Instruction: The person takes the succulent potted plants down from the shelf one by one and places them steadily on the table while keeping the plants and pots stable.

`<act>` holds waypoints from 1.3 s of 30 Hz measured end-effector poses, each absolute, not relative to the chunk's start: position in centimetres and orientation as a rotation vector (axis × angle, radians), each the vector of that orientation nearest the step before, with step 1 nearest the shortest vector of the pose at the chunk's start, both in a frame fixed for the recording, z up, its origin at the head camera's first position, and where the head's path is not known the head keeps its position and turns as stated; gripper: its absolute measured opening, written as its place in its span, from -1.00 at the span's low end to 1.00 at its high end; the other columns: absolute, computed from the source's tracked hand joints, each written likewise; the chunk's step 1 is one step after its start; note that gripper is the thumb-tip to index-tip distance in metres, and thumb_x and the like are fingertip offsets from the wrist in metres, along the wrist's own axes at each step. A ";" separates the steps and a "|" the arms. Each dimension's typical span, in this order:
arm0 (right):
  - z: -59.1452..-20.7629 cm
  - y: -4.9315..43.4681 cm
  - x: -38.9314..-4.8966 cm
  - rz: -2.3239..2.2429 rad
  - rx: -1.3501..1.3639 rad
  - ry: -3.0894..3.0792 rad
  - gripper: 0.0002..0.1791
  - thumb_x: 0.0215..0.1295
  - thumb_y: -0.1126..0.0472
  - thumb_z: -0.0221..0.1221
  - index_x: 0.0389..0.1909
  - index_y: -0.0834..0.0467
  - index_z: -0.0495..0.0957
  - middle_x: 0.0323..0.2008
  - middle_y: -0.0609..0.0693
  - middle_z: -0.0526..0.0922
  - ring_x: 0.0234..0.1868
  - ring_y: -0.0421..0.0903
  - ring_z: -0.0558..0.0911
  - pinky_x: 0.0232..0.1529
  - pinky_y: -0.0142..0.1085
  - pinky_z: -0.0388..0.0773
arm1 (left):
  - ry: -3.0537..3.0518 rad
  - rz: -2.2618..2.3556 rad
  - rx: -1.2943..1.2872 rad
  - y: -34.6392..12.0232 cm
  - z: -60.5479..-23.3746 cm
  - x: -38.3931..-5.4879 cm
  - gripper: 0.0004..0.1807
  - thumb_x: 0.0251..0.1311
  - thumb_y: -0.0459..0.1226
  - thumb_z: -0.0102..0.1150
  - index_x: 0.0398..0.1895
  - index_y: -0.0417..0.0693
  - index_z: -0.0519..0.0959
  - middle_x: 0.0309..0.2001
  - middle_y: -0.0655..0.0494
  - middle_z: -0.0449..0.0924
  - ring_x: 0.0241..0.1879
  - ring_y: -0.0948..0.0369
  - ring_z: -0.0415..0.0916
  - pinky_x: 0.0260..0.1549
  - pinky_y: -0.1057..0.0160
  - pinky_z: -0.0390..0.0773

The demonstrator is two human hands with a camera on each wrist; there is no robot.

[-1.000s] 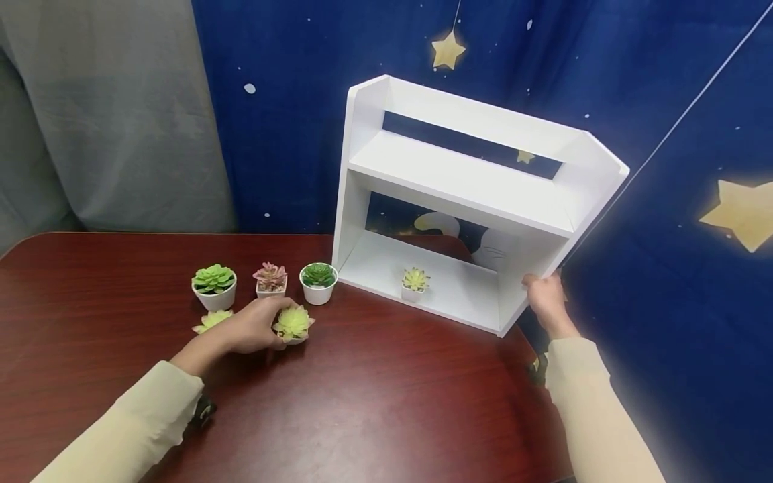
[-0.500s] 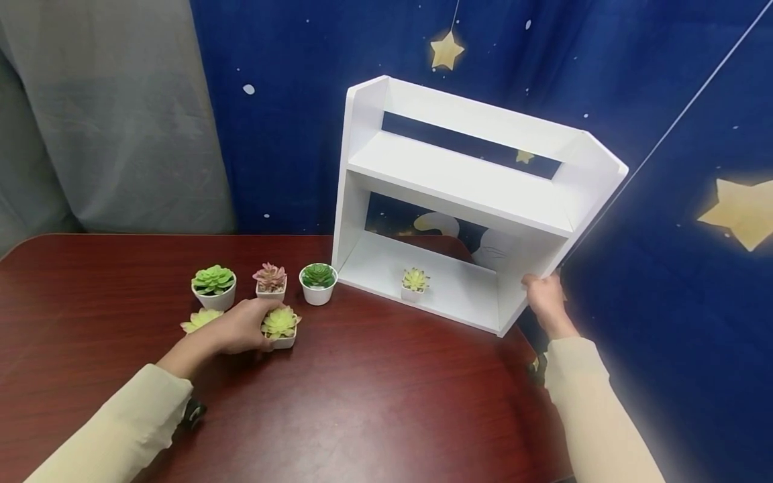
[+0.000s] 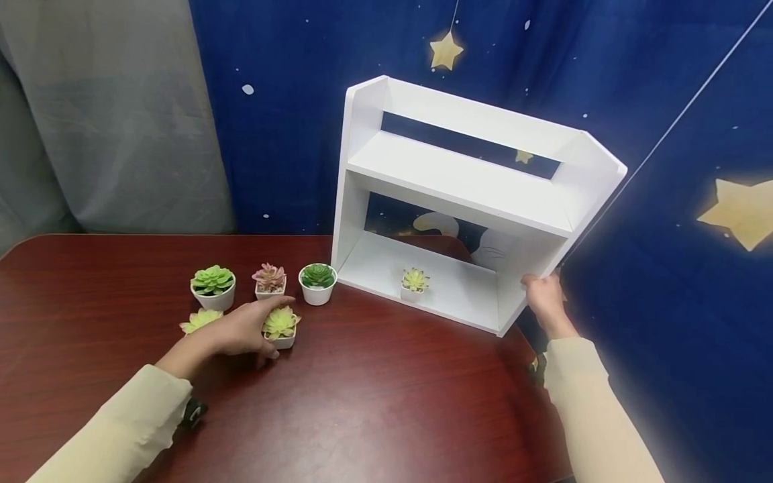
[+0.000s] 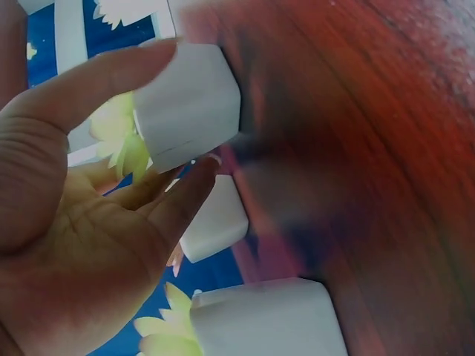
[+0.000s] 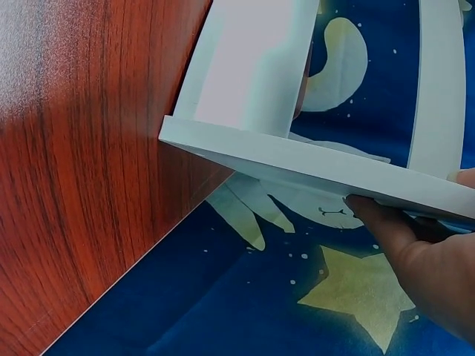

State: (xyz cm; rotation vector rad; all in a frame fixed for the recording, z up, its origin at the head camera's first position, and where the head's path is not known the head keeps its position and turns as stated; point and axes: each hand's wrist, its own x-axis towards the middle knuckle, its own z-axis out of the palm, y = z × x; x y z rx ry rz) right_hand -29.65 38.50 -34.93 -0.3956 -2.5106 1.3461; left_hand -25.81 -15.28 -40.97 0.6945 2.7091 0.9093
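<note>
A yellow-green potted succulent (image 3: 281, 323) in a white pot stands on the table. My left hand (image 3: 244, 329) is around it, thumb and fingers spread apart. In the left wrist view, the thumb and straight fingers lie on either side of the white pot (image 4: 193, 104), not curled round it; whether they still touch it I cannot tell. My right hand (image 3: 546, 303) grips the right side panel of a white two-tier shelf (image 3: 459, 168). Part of that hand (image 5: 438, 274) shows at the panel's edge in the right wrist view. A small succulent (image 3: 414, 282) sits on the lower tier.
Left of the shelf stand a dark green succulent (image 3: 317, 276), a pink one (image 3: 269, 276) and a bright green one (image 3: 213, 282). Another yellow-green succulent (image 3: 200, 320) is partly hidden by my left hand. Behind the table (image 3: 386, 402) hangs a blue star-printed curtain (image 3: 290, 121).
My left hand moved left with the yellow-green succulent, now beside the other one. Its thumb and fingers then spread away from the pot. My right hand stays on the shelf.
</note>
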 end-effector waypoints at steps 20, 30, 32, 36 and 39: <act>-34.7 38.9 -29.6 1.328 -0.396 -2.511 -0.41 0.36 0.30 -0.08 0.38 0.46 0.24 0.29 0.44 0.42 0.28 0.25 0.45 0.36 0.07 0.38 | 2.965 1.267 1.003 -9.1 -38.4 -26.0 -0.63 0.11 -0.28 0.45 0.01 -0.13 0.67 -0.03 -0.04 0.71 -0.12 0.07 0.66 -0.09 0.03 0.67; -35.0 38.5 -29.6 1.325 -0.400 -2.514 -0.44 0.35 0.29 -0.09 0.33 0.48 0.28 0.23 0.44 0.45 0.21 0.25 0.49 0.30 0.05 0.42 | 2.761 1.550 0.704 -2.5 -38.3 -26.4 -0.62 0.25 -0.25 0.34 0.10 -0.16 0.62 0.04 -0.09 0.70 0.01 -0.02 0.71 0.02 0.07 0.70; -35.0 38.5 -29.7 1.333 -0.399 -2.512 -0.44 0.35 0.29 -0.09 0.32 0.48 0.28 0.23 0.44 0.46 0.21 0.25 0.49 0.30 0.05 0.42 | 2.711 1.605 0.645 -1.4 -38.4 -26.6 -0.57 0.25 -0.26 0.33 0.17 -0.18 0.57 0.09 -0.13 0.69 0.04 -0.03 0.71 0.03 0.08 0.69; -35.2 38.6 -29.8 1.340 -0.403 -2.512 -0.44 0.36 0.29 -0.08 0.32 0.48 0.29 0.23 0.44 0.45 0.22 0.26 0.49 0.31 0.08 0.42 | 2.649 1.735 0.546 0.3 -39.1 -27.4 -0.49 0.23 -0.30 0.33 0.25 -0.22 0.52 0.12 -0.18 0.66 0.05 -0.07 0.70 0.02 0.08 0.70; -35.2 38.6 -29.8 1.331 -0.406 -2.513 -0.44 0.36 0.29 -0.08 0.32 0.48 0.29 0.24 0.44 0.45 0.23 0.26 0.48 0.32 0.09 0.41 | 2.613 1.832 0.504 1.3 -39.7 -28.0 -0.43 0.19 -0.34 0.36 0.28 -0.27 0.49 0.12 -0.22 0.65 0.09 -0.13 0.67 0.08 0.03 0.67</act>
